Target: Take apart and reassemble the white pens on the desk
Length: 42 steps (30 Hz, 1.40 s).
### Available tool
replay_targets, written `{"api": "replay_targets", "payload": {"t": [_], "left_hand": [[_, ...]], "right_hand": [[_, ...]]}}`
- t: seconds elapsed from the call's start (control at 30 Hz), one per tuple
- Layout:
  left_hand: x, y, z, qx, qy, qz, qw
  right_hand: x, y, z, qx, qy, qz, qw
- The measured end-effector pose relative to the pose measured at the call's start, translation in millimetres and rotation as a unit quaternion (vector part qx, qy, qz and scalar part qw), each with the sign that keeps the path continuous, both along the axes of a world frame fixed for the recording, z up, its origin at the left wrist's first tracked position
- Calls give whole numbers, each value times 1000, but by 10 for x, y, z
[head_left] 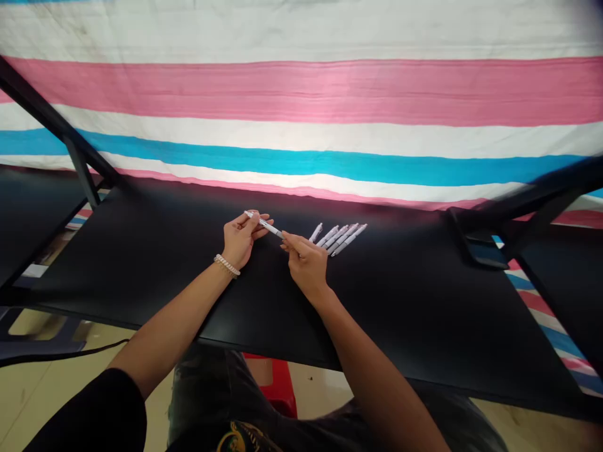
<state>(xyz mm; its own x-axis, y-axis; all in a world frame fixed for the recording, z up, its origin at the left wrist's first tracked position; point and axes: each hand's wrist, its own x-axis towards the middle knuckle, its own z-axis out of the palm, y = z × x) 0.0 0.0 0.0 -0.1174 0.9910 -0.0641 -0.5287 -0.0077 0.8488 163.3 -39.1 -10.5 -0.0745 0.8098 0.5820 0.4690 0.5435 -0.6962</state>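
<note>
Table room on both flanks, striped sheet (301, 91) ahead.
The black table (414, 301) offers passage at the left hand's (241, 238) 9 o'clock and right hand's (308, 260) 4; sheet bars 12, pen row (342, 238) right's 2, black strut (61, 127) left's 10.

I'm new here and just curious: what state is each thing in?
Held pen: slanted, gripped near both ends
Left fingers: closed on one end
Right fingers: closed on the other
Other pens: lying side by side, slanted; clicked in or out, can't tell
Bracelet: worn on left wrist
Table: bearing the other pens
Striped sheet: spread out, slightly creased
</note>
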Motion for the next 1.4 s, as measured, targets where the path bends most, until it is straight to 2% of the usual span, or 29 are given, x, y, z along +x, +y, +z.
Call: {"api": "replay_targets", "payload": {"t": [0.17, 0.37, 0.43, 0.53, 0.8, 1.0, 1.13, 1.23, 1.33, 1.4], "left_hand": [[2, -8, 4, -8, 9, 15, 1000], [11, -18, 1, -7, 17, 3, 1000], [22, -30, 10, 0, 22, -1, 1000], [34, -52, 29, 11, 26, -1, 1000], [49, -65, 43, -6, 21, 12, 1000], [18, -31, 16, -5, 6, 21, 1000], [1, -15, 2, -4, 4, 26, 1000], [5, -13, 1, 0, 8, 22, 1000], [15, -20, 11, 1, 7, 22, 1000], [19, -26, 21, -1, 6, 23, 1000]], "right_hand": [[-12, -42, 9, 6, -10, -2, 1000], [-38, -92, 80, -103, 47, -6, 994], [-41, -95, 94, -117, 42, -6, 992], [-45, -92, 85, -98, 18, -18, 995], [-40, -71, 78, -54, 58, -32, 996], [-66, -73, 101, -163, 130, -6, 978], [-74, -83, 115, -116, 113, 1, 987], [-76, -90, 127, -130, 126, 7, 983], [-72, -96, 135, -95, 97, 0, 991], [-69, -98, 137, -100, 102, -6, 990]]}}
